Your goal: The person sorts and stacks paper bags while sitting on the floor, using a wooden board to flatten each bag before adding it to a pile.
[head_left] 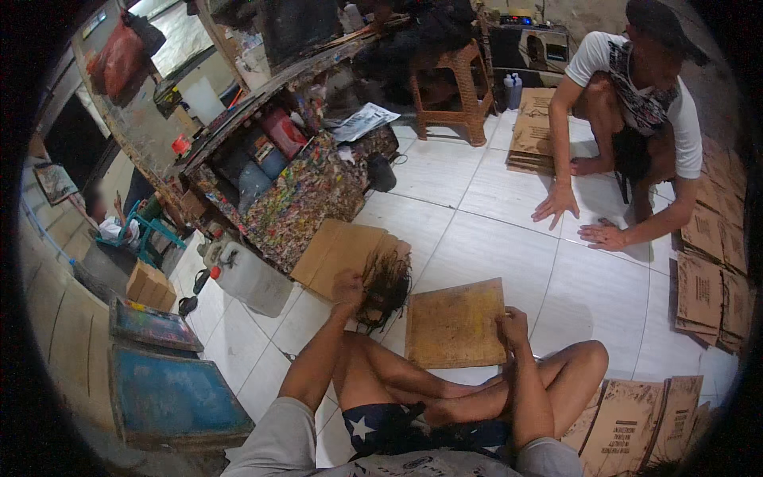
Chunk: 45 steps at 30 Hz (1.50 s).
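Note:
My left hand [347,288] is closed at the edge of a loose bundle of dark cords [387,288], its fingers on some of the strands. That bundle lies over flat brown cardboard [334,253] on the floor. My right hand [513,324] grips the right edge of a square, stained yellow-brown board [455,324]. The board is in front of my crossed legs, its near edge by my shin. Whether it rests on the floor or on my leg, I cannot tell.
Across the tiles a co-worker crouches, both hands [584,219] low over the floor. Stacks of printed brown paper bags [699,290] line the right side; more bags [624,421] lie by my knee. A jerrycan [250,278], blue framed screens [179,393] and a brown stool [451,95] stand around.

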### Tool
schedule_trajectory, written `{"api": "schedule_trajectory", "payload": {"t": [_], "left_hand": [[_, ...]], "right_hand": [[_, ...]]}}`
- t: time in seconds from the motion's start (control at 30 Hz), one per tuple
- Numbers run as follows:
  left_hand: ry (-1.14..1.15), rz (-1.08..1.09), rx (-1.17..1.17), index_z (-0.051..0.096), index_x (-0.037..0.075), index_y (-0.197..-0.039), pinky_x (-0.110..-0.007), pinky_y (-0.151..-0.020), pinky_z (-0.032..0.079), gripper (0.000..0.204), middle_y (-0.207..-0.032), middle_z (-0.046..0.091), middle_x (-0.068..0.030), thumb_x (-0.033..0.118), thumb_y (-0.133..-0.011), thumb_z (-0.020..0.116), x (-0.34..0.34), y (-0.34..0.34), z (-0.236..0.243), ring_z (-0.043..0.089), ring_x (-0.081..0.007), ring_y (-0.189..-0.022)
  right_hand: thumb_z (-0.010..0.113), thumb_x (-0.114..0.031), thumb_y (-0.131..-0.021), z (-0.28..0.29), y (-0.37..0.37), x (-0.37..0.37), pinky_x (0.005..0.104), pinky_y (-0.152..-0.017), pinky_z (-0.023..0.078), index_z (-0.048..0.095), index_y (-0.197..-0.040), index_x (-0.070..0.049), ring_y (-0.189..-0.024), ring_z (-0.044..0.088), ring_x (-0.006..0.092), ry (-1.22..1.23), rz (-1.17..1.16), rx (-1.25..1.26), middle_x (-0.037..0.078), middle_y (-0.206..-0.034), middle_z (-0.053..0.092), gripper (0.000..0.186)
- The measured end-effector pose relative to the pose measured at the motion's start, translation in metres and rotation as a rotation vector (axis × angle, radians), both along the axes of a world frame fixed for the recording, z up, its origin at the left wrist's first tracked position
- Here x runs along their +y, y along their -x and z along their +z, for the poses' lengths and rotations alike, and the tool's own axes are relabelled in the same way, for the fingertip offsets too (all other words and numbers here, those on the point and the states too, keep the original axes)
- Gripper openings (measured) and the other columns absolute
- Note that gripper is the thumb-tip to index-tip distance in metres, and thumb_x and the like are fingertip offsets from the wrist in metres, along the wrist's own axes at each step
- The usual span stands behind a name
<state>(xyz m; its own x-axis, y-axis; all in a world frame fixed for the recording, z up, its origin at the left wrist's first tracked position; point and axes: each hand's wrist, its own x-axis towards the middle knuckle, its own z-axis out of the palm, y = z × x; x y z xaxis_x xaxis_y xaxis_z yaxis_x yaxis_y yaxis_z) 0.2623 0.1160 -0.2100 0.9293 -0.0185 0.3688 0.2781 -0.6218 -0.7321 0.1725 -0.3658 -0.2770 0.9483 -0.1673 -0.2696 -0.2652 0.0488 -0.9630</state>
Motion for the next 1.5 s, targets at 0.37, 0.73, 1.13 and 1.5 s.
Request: {"api": "schedule_trajectory", "payload": {"t": [0.37,0.73,1.13,1.5], "left_hand": [[2.169,-0.358,0.305,0.063,0.001,-0.107,-0.027,-0.065,0.054,0.027,-0.081,0.067,-0.0065,0.023,-0.091,0.060,-0.097,0.036,0.226,0.064,-0.0129,-0.073],[1.190,-0.218,0.414,0.047,-0.001,-0.130,-0.042,-0.104,0.036,0.088,-0.130,0.048,-0.0231,0.057,-0.069,0.071,-0.046,0.067,0.117,0.044,-0.0342,-0.125],[1.264,-0.214,0.282,0.061,0.002,-0.092,-0.043,-0.075,0.048,0.037,-0.088,0.066,-0.0178,0.037,-0.082,0.061,-0.029,0.064,0.122,0.064,-0.0335,-0.085],[1.033,-0.627,0.354,0.058,0.002,-0.087,-0.047,-0.065,0.048,0.023,-0.081,0.062,-0.0230,0.021,-0.090,0.046,-0.043,0.118,0.047,0.060,-0.0417,-0.074]], "right_hand": [[0.059,-0.004,-0.079,-0.016,-0.001,-0.004,0.0279,-0.039,0.038,0.063,-0.090,0.004,-0.042,0.048,0.0126,0.020,-0.069,-0.037,0.003,-0.058,0.055,0.015],[0.062,0.000,-0.078,-0.005,0.010,-0.006,0.0277,-0.046,0.042,0.056,-0.117,0.003,-0.050,0.052,0.0125,0.130,0.016,-0.375,0.007,-0.070,0.062,0.040],[0.057,-0.005,-0.084,0.075,0.018,-0.027,0.0252,-0.054,0.045,0.063,-0.107,0.004,-0.063,0.058,0.0123,-0.072,0.030,0.012,0.005,-0.080,0.064,0.026],[0.056,-0.002,-0.084,0.215,0.065,-0.024,0.0270,-0.069,0.049,0.063,-0.104,0.007,-0.075,0.061,0.0118,-0.230,0.266,-0.212,0.009,-0.090,0.068,0.024]]}}
